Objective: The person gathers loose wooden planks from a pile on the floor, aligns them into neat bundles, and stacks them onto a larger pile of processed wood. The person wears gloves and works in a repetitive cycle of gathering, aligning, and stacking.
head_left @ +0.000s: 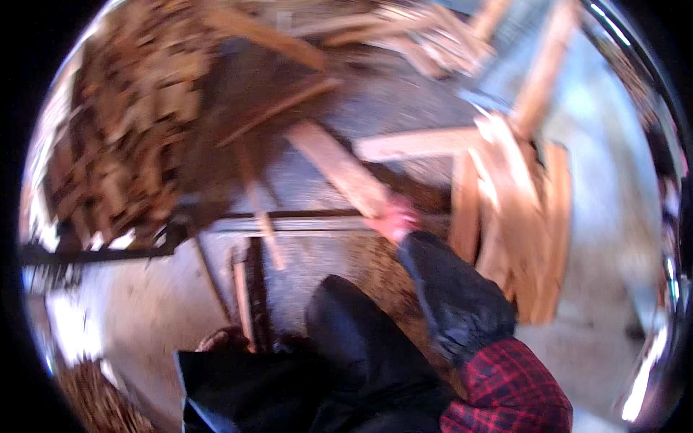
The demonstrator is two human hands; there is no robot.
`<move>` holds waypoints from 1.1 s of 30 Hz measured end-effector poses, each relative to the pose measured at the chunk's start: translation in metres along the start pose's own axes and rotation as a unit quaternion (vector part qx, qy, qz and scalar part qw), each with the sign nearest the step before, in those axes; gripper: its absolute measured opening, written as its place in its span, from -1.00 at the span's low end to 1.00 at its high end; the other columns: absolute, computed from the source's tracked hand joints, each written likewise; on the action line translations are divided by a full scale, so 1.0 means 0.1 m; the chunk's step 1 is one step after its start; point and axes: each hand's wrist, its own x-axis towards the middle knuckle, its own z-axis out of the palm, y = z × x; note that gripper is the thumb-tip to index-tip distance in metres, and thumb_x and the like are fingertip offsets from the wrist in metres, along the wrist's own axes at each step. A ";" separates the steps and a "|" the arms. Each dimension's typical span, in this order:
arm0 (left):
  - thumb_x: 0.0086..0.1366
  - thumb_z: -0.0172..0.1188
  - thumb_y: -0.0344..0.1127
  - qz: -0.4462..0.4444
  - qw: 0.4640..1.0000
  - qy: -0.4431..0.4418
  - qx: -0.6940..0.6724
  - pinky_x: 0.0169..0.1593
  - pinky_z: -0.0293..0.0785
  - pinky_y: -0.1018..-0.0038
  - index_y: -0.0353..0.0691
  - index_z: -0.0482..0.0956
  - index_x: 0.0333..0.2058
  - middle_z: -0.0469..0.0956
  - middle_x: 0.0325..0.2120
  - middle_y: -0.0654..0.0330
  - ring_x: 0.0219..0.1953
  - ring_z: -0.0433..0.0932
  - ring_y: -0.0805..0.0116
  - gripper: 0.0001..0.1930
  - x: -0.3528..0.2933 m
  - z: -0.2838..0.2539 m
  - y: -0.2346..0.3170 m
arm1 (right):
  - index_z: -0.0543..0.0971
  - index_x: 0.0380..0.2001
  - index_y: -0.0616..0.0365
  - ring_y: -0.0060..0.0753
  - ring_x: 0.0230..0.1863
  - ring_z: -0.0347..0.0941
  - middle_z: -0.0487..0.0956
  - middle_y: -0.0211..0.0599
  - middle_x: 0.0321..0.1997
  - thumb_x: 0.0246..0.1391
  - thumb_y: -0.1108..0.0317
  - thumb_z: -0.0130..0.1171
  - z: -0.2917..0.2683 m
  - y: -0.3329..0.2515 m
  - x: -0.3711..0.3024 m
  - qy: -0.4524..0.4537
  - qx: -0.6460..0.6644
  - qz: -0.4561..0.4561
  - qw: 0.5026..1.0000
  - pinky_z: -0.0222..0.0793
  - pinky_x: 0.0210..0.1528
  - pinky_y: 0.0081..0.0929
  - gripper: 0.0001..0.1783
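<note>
My right hand (395,219), smeared by motion, is closed on the near end of a flat wooden board (336,164). The board slants away to the far left over a dark work surface (433,101). The right arm, in a dark sleeve cover (455,289) over a red and black checked sleeve, reaches in from the lower right. Just right of the hand, several pale wooden boards (516,195) lie in an uneven stack. Another plank (422,143) sticks out leftward from that stack. I do not see my left hand.
A high pile of short wood pieces (133,130) fills the left side. Thin sticks (260,206) lie between it and my board. More planks (397,29) lie at the far side. A metal rail (289,224) crosses the middle. Pale floor (137,303) shows at left.
</note>
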 end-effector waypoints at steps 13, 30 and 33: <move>0.26 0.28 0.01 -0.066 0.991 -0.070 -0.093 -0.31 0.56 0.30 -0.17 0.59 -0.21 0.59 -0.42 0.17 -0.43 0.57 0.22 -0.64 3.18 0.35 -0.11 | 0.23 0.37 0.06 0.31 0.33 0.19 0.27 0.33 0.31 -0.14 -0.27 0.33 -0.36 0.46 -1.04 0.140 0.010 0.036 0.989 0.10 0.36 0.08 0.08; 0.30 0.17 -0.23 0.099 0.981 -0.090 0.141 -0.01 0.56 0.29 -0.23 0.57 -0.01 0.60 -0.11 0.11 -0.10 0.61 0.21 -0.67 2.63 -0.61 0.29 | 0.53 0.11 0.20 0.10 0.03 0.55 0.63 0.10 -0.13 0.18 -0.18 0.08 -1.70 1.95 -1.50 0.107 -0.063 0.341 0.932 0.45 0.05 -0.05 -0.31; 0.36 0.18 -0.16 0.101 0.983 -0.145 -0.057 -0.01 0.59 0.21 -0.28 0.52 0.07 0.57 -0.01 0.06 -0.07 0.61 0.15 -0.59 2.56 -0.54 0.76 | 0.52 -0.02 0.24 -0.11 -0.16 0.59 0.61 0.02 -0.15 0.23 -0.14 0.09 -2.04 1.90 -1.40 0.188 -0.036 0.157 0.969 0.54 -0.16 -0.07 -0.40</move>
